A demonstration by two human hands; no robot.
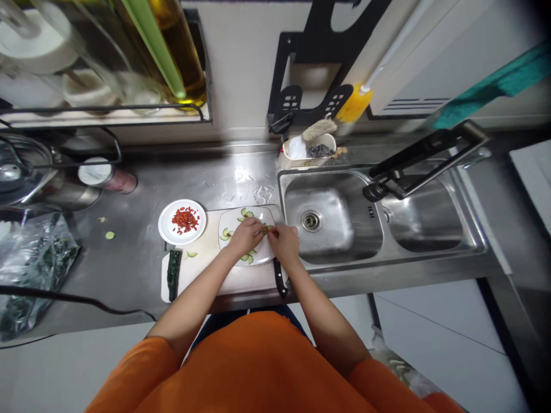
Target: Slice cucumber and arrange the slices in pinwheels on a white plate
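Note:
Over the right part of a white square plate [230, 218], the fingertips of my left hand [247, 236] and my right hand [284, 244] meet in a pinch. Between them shows a small bit of green cucumber slice [267, 228], mostly hidden by the fingers. Groups of thin cucumber slices [245, 214] lie near the plate's edges, some with a red speck. The plate rests on a white cutting board [206, 269]. A piece of dark green cucumber [173, 274] and a loose cucumber slice [191, 254] are on the board's left side. A black-handled knife [280, 279] lies below my right hand.
A round white plate of small red pieces [186, 220] sits at the board's upper left. To the right is a double steel sink [331, 218] with a black faucet [413, 160]. A plastic bag of greens [34, 269] and a lidded jar [107, 175] stand left.

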